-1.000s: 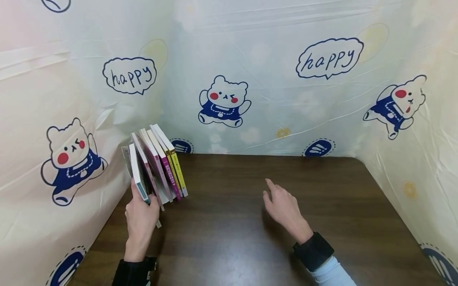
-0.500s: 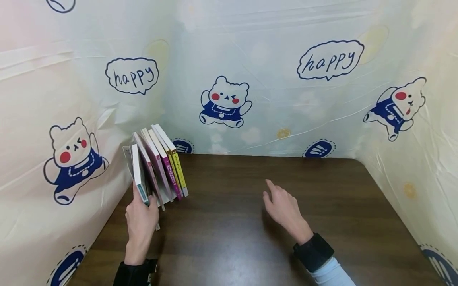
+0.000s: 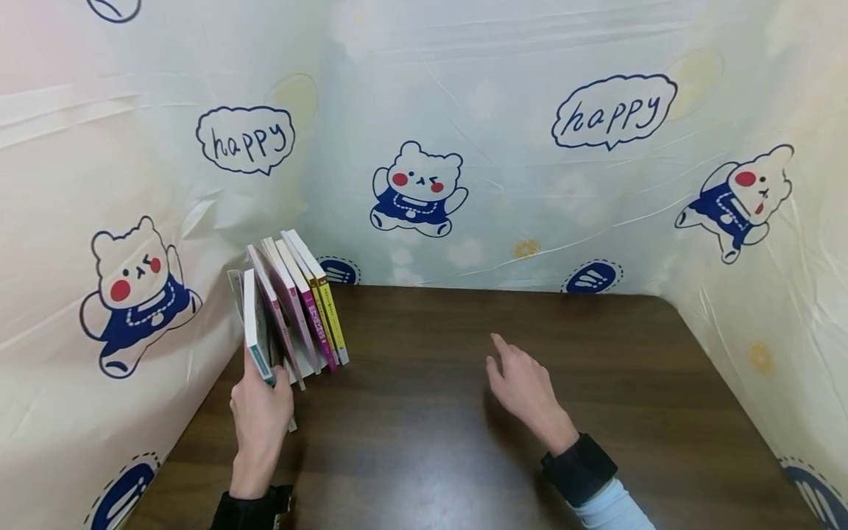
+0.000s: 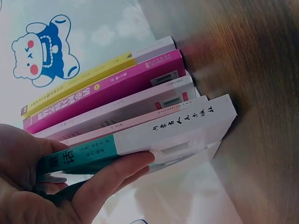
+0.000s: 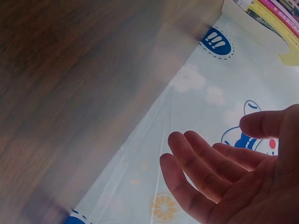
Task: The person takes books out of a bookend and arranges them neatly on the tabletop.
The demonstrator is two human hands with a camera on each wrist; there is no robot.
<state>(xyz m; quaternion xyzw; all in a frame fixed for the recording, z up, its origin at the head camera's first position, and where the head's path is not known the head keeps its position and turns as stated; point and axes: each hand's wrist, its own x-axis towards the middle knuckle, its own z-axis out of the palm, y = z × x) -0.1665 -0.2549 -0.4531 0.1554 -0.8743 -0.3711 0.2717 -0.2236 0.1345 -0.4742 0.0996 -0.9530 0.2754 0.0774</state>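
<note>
My left hand (image 3: 260, 412) grips a book with a green and white spine (image 4: 140, 137), thumb on one side and fingers on the other. This book is the leftmost of a leaning row in the head view, and its spine stands out nearer to me than its neighbours'. Right beside it are pink-spined books (image 4: 149, 100), a magenta-spined book (image 3: 316, 324) and yellow-spined books (image 3: 330, 316). My right hand (image 3: 526, 386) hovers over the table with nothing in it, its fingers loosely bent in the right wrist view.
A pale panel (image 3: 235, 287) stands at the left end of the row, and a cream curved panel (image 5: 261, 28) flanks its other end. The brown wooden table (image 3: 424, 442) meets a printed curtain (image 3: 497, 184) behind and at both sides.
My left hand and the green-and-white book have shifted slightly toward me. The other books and my right hand stay nearly where they were.
</note>
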